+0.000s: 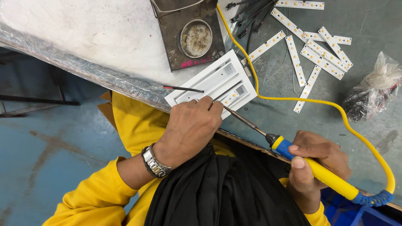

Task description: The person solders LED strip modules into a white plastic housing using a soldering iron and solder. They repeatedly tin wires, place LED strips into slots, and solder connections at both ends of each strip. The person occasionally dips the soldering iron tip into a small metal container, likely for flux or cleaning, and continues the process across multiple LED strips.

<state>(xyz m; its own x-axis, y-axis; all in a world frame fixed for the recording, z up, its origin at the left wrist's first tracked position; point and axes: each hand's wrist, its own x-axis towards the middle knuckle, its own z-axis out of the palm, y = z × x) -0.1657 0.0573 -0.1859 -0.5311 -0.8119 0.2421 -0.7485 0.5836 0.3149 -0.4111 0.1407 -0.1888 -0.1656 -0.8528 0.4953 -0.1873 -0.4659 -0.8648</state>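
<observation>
The left hand (190, 127) presses down on the near edge of a white rectangular lamp housing (211, 83) lying at the near edge of the worktop (276, 113), fingers curled onto it. The right hand (318, 161) is closed around the yellow handle of a soldering iron (293, 152), whose tip reaches left to a small LED strip inside the housing. A yellow cord (301, 99) loops away to the right. Loose LED strips (320, 58) lie farther off, and a dark metal stand (188, 33) sits beyond the housing.
</observation>
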